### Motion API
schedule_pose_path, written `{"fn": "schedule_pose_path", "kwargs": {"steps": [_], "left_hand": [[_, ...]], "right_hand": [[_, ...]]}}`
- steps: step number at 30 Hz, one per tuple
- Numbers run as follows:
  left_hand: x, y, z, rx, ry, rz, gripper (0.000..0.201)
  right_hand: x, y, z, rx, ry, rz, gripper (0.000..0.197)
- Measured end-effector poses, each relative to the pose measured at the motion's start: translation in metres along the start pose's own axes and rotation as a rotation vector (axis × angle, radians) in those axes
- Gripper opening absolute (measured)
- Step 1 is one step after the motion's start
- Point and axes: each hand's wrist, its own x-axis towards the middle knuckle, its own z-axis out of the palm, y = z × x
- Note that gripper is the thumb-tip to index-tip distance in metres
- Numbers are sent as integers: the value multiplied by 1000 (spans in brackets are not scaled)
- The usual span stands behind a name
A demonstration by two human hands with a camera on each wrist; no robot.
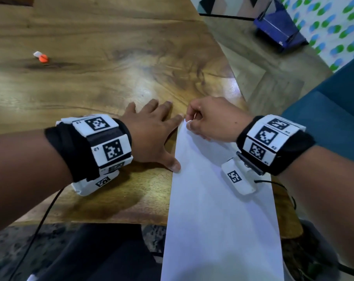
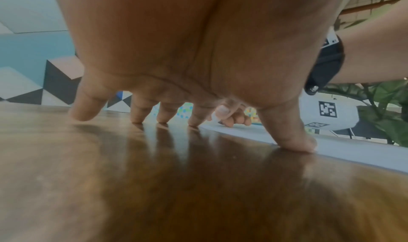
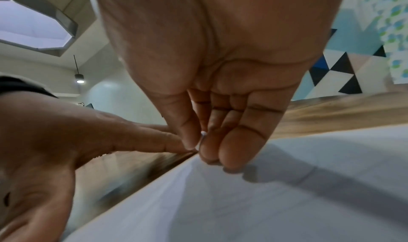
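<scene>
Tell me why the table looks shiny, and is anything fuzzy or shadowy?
Head view: light glare leaves a pale patch on the table. Left wrist view: the near table is blurry, mirroring the left hand. Right wrist view: the right hand shadows the paper.

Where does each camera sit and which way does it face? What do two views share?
Head: worn on the head, facing down; left hand, right hand and forearms at paper on table.
Left wrist: under the wrist, facing along the palm; fingertips press the table.
Right wrist: under the wrist, facing along the palm; fingers pinch the paper's corner.
Shared: both wrist views show the paper's edge.
</scene>
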Motion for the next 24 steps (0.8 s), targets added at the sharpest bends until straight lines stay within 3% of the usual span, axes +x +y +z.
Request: {"fn": "schedule_pose_path", "kwargs": {"steps": [9, 16, 21, 24], "left_hand": [[1, 1, 0, 12, -21, -11, 130], [2, 4, -5, 34, -49, -14, 131], [3, 6, -7, 45, -64, -27, 131], [3, 7, -7, 55, -62, -33, 131]], "right_hand": [[6, -5, 5, -5, 21, 16, 11], [-21, -12, 20, -100, -129, -97, 5], [10, -1, 9, -105, 33, -40, 9], [4, 0, 10, -96, 19, -54, 10]]}}
